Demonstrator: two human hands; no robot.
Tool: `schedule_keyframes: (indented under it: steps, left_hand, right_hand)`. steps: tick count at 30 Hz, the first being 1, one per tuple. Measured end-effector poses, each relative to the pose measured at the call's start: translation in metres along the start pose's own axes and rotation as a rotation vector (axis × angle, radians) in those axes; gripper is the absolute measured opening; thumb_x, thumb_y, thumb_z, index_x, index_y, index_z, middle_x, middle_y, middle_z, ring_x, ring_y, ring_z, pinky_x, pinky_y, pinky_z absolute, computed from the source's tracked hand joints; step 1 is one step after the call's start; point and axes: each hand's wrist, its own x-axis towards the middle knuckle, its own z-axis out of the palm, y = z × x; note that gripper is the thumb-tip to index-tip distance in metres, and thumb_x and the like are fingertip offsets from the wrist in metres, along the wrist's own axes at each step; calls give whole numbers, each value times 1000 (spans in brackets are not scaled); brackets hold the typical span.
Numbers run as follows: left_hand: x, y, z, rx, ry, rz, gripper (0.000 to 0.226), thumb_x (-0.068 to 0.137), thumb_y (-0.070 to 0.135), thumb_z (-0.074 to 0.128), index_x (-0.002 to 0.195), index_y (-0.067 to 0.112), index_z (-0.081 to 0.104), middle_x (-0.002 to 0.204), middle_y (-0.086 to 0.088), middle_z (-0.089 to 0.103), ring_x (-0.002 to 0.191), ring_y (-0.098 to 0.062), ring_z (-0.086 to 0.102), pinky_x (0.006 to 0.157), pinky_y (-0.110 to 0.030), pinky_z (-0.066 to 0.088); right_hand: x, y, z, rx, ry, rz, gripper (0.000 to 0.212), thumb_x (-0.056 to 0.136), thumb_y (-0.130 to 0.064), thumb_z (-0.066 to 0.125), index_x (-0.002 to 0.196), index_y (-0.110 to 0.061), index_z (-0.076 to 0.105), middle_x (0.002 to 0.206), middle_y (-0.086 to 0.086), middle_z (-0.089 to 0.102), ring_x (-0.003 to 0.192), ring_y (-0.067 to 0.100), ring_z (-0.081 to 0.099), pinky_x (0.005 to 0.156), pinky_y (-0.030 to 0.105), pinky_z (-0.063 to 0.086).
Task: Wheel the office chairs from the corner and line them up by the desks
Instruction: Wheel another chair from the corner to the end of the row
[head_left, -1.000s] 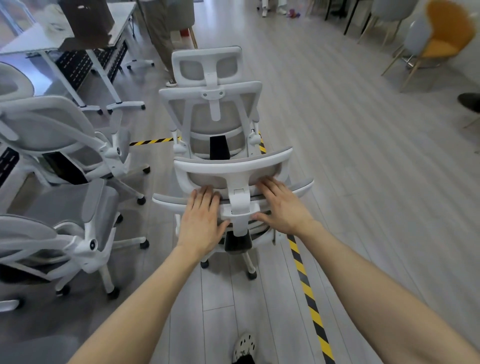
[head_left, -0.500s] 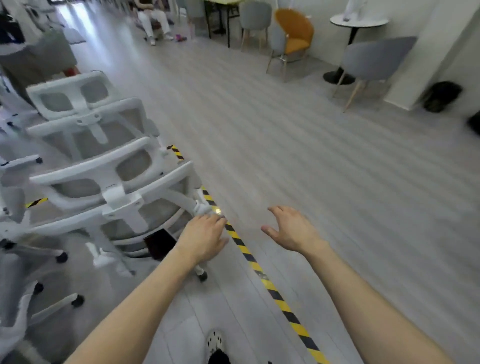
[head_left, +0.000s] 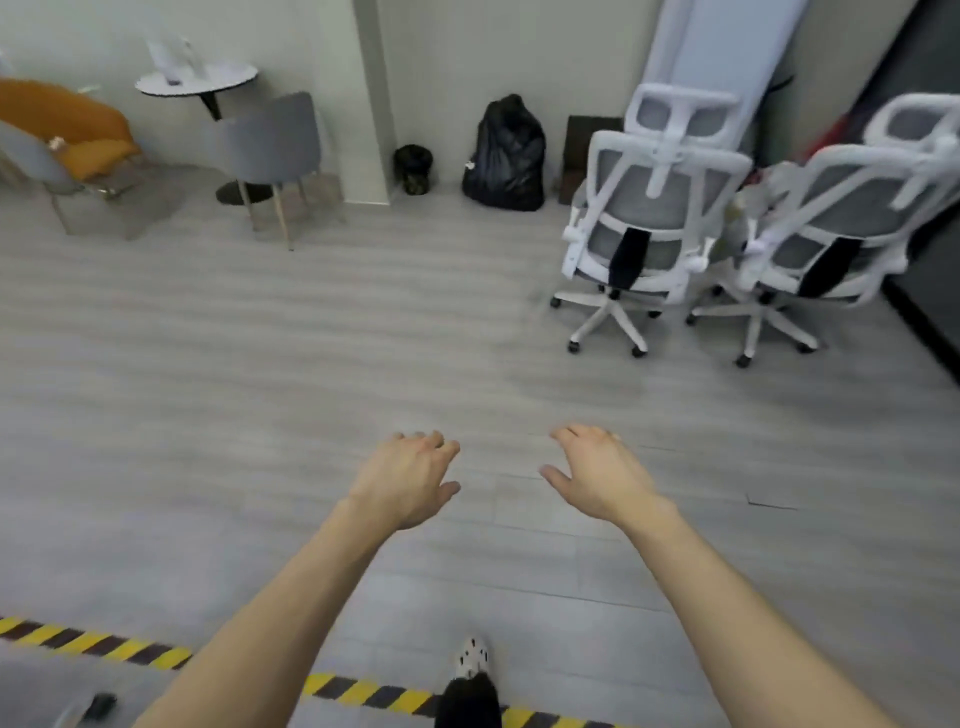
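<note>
Two white office chairs with grey mesh backs stand side by side in the far right corner, their backs towards me: one nearer the middle (head_left: 652, 218) and one at the right edge (head_left: 841, 223). My left hand (head_left: 408, 480) and my right hand (head_left: 602, 475) hover over the bare floor in the centre of the view, fingers spread, holding nothing. Both are well short of the chairs.
A black rubbish bag (head_left: 506, 153) and a small black bin (head_left: 413, 169) sit against the far wall. A grey chair (head_left: 270, 150), a round table (head_left: 197, 83) and an orange chair (head_left: 62, 130) fill the far left. Yellow-black floor tape (head_left: 358, 691) runs behind my feet.
Both hands have let go of the chair by the desks. The view has swung right, away from the lined-up chairs, towards the corner with two chairs.
</note>
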Motion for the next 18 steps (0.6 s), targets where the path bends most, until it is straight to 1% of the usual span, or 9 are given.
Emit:
schedule_keyframes:
  steps: [3,7,10,14,18]
  left_hand:
    - [93,24,-15,50,1,80,53,108,58,52,146,22,54,141,-5,63,130,-33,63,107,-45,49]
    - [229,42,-28,58,2,153,52,108,57,53,144,21,55,139,-6,63,126,-34,64,105,-44,49]
    - [327,52,-56,48,-8,202,52,108,57,54,145,21,54,139,-6,63,126,-34,64,106,-43,50]
    - [442,63,-103,80,15,247,50,109,57,52,144,22,55,135,-5,64,122,-35,66,103,-44,52]
    - [546,73,-135,115,55,252,48,107,57,53,140,22,57,133,-5,65,122,-34,66,103,-43,52]
  right_hand:
    - [28,69,-13,7,28,98,61,108,-53,59,157,-17,53,155,5,60,144,29,54,121,42,41]
    - [89,160,-34,-5,43,204,58,108,-53,58,155,-18,55,153,4,61,143,28,55,123,42,36]
    - [139,225,-61,-17,38,268,56,108,-52,58,150,-16,56,151,5,60,142,29,55,122,43,37]
    - [204,304,-102,-12,57,330,52,107,-52,58,144,-15,59,146,6,62,139,30,56,120,44,40]
    - [265,375,-132,-11,96,360,53,107,-50,58,147,-16,58,143,5,62,137,30,58,119,43,41]
